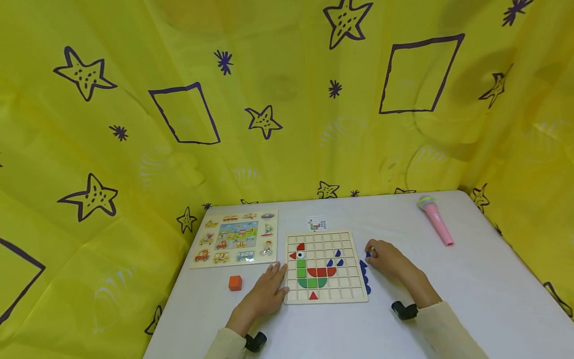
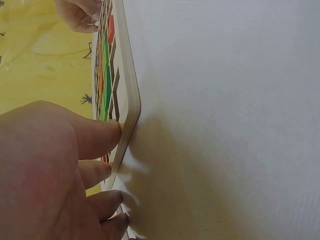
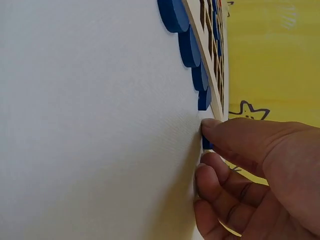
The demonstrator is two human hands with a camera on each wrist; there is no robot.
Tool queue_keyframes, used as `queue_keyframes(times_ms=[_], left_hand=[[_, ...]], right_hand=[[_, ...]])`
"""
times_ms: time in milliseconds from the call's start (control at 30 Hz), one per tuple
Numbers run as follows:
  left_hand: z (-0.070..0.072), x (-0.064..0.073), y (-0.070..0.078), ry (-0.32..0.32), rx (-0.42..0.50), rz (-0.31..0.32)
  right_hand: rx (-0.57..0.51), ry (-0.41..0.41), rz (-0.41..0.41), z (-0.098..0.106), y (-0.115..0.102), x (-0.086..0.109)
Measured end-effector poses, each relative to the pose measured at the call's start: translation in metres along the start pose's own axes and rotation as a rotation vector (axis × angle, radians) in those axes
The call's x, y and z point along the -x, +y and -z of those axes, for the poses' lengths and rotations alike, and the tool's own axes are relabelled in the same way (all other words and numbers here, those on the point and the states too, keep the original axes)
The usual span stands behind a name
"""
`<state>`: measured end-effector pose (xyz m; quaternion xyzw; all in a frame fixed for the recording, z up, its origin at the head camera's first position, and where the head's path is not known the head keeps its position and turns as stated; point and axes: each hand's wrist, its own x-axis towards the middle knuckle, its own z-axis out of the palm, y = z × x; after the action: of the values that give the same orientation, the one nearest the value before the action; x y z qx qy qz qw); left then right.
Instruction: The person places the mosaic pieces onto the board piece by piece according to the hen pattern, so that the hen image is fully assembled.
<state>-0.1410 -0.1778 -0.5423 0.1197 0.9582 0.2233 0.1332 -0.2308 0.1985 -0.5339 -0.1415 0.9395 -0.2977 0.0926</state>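
Observation:
A wooden grid board lies on the white table, with a bird-like figure of red, green and blue pieces set in its cells. My left hand rests at the board's left edge; in the left wrist view the thumb and fingertips touch its rim. Beyond the board's right edge, my right hand pinches a blue piece between thumb and fingers, which partly hide it. Several blue rounded pieces stand in a row along that same edge. Behind the board lies a small pattern card showing a similar figure.
A vehicle picture puzzle lies at the back left. In front of it sits an orange cube, left of my left hand. A pink microphone rests at the back right. Yellow patterned cloth hangs behind the table.

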Motion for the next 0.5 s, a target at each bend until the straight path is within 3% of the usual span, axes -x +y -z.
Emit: queue_keyframes(times_ms=[500], left_hand=[[-0.0001,0.0003,0.0011,0.003,0.001,-0.002]], right_hand=[[-0.027,0.015,0.009,-0.0054,0.0034,0.0016]])
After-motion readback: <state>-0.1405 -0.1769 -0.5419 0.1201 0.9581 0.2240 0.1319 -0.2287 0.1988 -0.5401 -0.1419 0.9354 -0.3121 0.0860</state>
